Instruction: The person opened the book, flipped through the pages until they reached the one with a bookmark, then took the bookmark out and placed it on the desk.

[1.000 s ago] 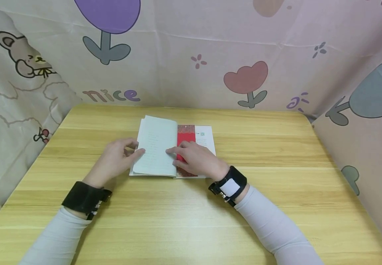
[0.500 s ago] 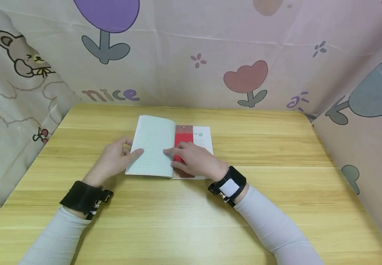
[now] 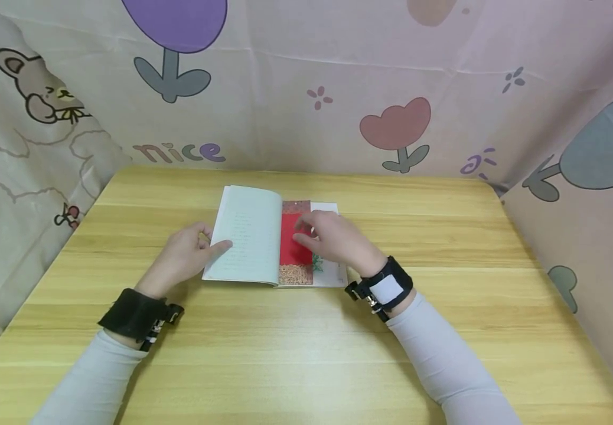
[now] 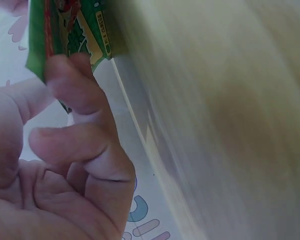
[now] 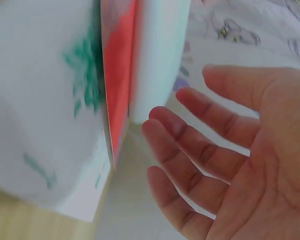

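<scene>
A thin book [image 3: 248,230] lies spread on the table, its pale left page dense with small print. At its left edge my left hand [image 3: 184,257] pinches the leaves, thumb on top and fingers behind. The left wrist view shows the green cover [image 4: 97,27] at those fingertips. Beside the fold is a narrow red flap [image 3: 292,251] with patterned ends, over a white page [image 3: 330,274] with green print. My right hand [image 3: 338,236] hovers over the flap, fingers loosely bent. Between these fingers [image 5: 162,142] nothing is held in the right wrist view; the flap's edge lifts off the page there.
The book rests on a light wood-grain table [image 3: 296,348], toward its back edge. A printed cloth [image 3: 296,130] with flowers and a bear hangs behind and along both sides. Black bands [image 3: 135,316] with small cameras circle both wrists.
My right hand has drawn up and to the right, off the page near the fold, uncovering more of the red flap. The left hand took hold of the leaves' edge and keeps it.
</scene>
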Action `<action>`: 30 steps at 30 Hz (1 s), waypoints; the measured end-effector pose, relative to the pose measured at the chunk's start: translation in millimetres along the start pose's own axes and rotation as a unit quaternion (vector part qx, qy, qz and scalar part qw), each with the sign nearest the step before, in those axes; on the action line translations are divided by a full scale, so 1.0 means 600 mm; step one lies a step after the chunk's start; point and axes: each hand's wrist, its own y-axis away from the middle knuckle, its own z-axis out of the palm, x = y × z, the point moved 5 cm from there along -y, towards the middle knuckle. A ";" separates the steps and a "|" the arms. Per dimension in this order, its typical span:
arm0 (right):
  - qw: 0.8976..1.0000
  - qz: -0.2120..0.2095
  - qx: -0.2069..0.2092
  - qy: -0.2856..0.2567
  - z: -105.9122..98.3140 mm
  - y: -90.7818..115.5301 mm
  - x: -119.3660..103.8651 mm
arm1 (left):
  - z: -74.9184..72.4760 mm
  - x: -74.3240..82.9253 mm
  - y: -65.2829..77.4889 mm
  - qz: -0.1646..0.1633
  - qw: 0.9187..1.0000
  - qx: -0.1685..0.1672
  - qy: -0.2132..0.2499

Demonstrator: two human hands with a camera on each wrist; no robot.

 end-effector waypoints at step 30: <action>0.978 0.171 -0.041 -0.114 0.029 -0.005 0.095 | 0.001 -0.002 -0.002 0.010 1.000 0.008 -0.009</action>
